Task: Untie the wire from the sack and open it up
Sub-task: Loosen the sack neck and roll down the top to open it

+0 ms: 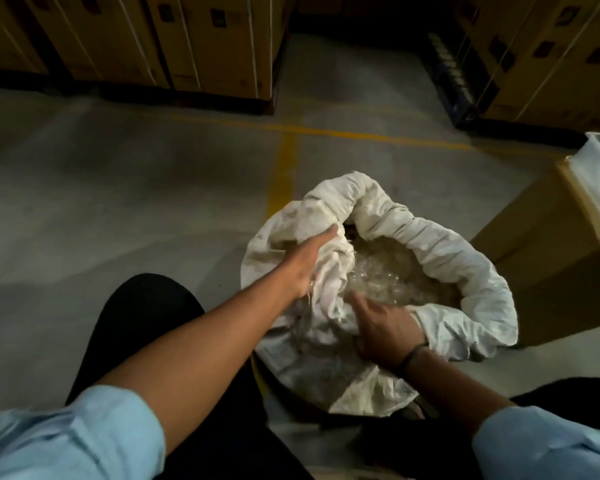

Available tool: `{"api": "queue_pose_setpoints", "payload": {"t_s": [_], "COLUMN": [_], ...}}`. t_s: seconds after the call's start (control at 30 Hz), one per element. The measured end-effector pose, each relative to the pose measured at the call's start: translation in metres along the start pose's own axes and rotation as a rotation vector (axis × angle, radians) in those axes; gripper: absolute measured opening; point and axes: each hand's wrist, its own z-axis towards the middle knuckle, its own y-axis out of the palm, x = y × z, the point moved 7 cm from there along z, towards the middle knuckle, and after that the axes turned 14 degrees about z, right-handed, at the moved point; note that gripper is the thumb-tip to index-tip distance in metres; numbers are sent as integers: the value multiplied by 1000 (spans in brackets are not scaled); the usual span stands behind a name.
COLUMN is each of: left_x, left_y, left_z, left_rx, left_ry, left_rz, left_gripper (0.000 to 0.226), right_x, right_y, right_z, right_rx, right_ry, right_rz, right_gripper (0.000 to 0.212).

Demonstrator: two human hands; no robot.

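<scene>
head view:
sack (440, 258): white woven cloth, standing on the floor (118, 188) between the person's knees, right of centre; mouth open, rim rolled outward in a thick band along the far and right side.
sack contents (385, 275): pale, clear crumpled material showing in the open mouth; kind cannot be told.
wire: not made out in the folds.
left hand (307, 263): arm stretched forward, grip clenched on a bunched fold of the sack's near-left rim, fingertips at the mouth's edge.
right hand (383, 332): resting on the near rim, fingers bent into the cloth, grip grasping the sack fabric; dark band (413, 353) on the wrist.
sleeves: light blue, rolled back on both forearms.
cardboard box (548, 271): just beside the sack on the right, white liner at its top.
floor: grey concrete, yellow painted lines (284, 174) beyond the sack.
stacked cartons (201, 39): strapped, along the far side.
</scene>
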Motion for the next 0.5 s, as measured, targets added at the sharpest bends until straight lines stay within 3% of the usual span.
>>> {"api": "queue_pose_setpoints", "payload": {"t_s": [0.03,0.07,0.13,0.2,0.3,0.4,0.43,0.5], "left_x": [15,31,58,65,54,51,47,24], "left_y": [2,-1,-29,-53,-57,-86,-84,-63], "left_z": [-3,-4,-5,-2,4,-8,-11,1], "left_rx": [-43,-68,-13,-6,65,675,691,410], "left_ry": [71,162,330,381,207,52,38,3], "left_rz": [-109,-215,-394,-515,-228,465,512,257], "left_gripper": [60,46,47,55,63,109,116,124], "right_x": [-13,-23,-27,-20,-17,-12,-9,-4], "right_y": [13,24,32,27,18,14,13,13], "right_z": [-7,-16,-23,-15,-8,-8,-7,-2], "right_rx": [-103,-177,-251,-209,-152,-83,-61,-34], "right_ry": [-33,-38,35,54,56,72,78,73], "right_rz": [-29,-21,40,1,-25,-29,-30,-53], "right_gripper": [60,56,66,70,62,56,55,52]}}
